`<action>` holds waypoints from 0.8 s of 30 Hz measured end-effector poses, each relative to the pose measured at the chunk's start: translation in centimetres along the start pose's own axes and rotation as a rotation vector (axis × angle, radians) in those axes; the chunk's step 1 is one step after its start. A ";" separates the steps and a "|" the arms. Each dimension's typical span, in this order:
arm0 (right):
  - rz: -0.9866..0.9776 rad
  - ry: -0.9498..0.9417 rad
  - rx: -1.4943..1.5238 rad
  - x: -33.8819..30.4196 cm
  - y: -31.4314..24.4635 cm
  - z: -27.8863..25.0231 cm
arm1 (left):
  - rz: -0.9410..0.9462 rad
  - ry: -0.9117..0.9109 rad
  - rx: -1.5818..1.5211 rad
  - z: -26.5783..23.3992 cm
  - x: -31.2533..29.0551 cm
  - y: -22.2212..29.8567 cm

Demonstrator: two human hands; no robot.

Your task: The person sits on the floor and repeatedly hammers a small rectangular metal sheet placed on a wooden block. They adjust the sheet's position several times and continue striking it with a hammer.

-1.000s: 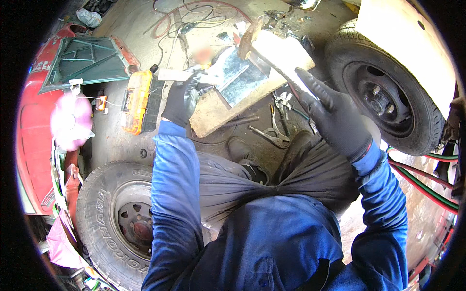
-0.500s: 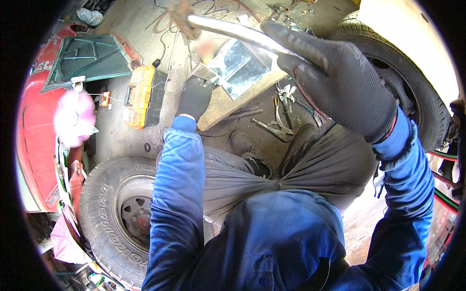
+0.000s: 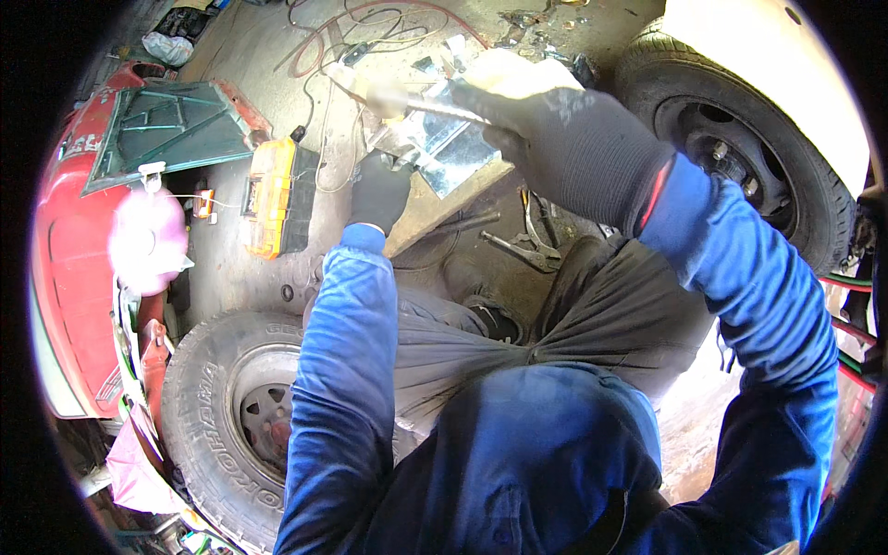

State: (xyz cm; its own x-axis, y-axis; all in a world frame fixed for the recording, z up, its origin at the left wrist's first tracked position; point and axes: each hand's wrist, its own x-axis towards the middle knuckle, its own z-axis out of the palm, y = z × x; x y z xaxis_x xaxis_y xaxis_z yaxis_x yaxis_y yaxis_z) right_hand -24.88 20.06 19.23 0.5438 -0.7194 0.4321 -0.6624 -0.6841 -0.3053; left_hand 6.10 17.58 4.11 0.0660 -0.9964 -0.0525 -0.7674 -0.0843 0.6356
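My right hand [image 3: 569, 148], in a black glove, is wrapped round the pale metal handle of a hammer [image 3: 446, 111]. The hammer's head end is smeared by motion, over the work in front of my left hand. My gloved left hand [image 3: 379, 192] is closed on a small bent metal piece [image 3: 393, 145] at the left edge of a board [image 3: 444, 215]. On that board lies a shiny sheet of metal [image 3: 458, 165], partly covered by the hammer and my right hand. Whether the hammer touches the metal piece cannot be made out.
A yellow and black toolbox [image 3: 268, 199] stands left of my left hand. Locking pliers [image 3: 523, 250] lie by my feet. A loose tyre [image 3: 217, 407] sits at lower left, a wheel [image 3: 731, 139] at right. Hoses [image 3: 407, 9] curl on the floor ahead, and a red car panel [image 3: 74, 277] stands far left.
My right hand has swung down and left with the hammer, bringing its head from above toward the piece at my left hand. My left hand keeps its grip with little movement.
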 end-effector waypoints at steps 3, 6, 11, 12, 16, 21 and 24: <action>0.033 0.031 0.112 -0.3 1.0 -0.3 | 0.002 -0.013 0.032 0.2 0.3 0.1; -0.142 0.353 0.264 -0.2 0.8 -0.4 | 0.020 -0.002 0.123 0.8 0.7 0.4; 0.000 -0.050 -0.006 -0.2 0.9 0.3 | 0.045 -0.003 0.240 1.2 0.6 1.6; 0.046 -0.095 0.007 -0.3 1.5 0.3 | 0.048 0.024 0.197 1.1 0.6 1.7; 0.068 0.073 0.263 -1.0 1.5 0.0 | -0.055 -0.006 0.006 1.3 0.6 1.1; 0.012 -0.029 -0.003 -0.2 0.7 -0.4 | 0.091 0.143 0.208 2.0 1.6 0.6; -0.032 -0.042 -0.025 -0.2 1.4 -1.3 | 0.018 0.036 0.148 1.7 2.0 1.4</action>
State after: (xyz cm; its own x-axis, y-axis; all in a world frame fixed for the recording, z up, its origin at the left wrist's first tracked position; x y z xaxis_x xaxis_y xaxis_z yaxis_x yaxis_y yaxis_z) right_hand -26.58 19.43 19.84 0.5856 -0.7019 0.4054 -0.6569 -0.7040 -0.2701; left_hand 4.06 15.50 3.59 0.0717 -0.9973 -0.0128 -0.8544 -0.0680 0.5152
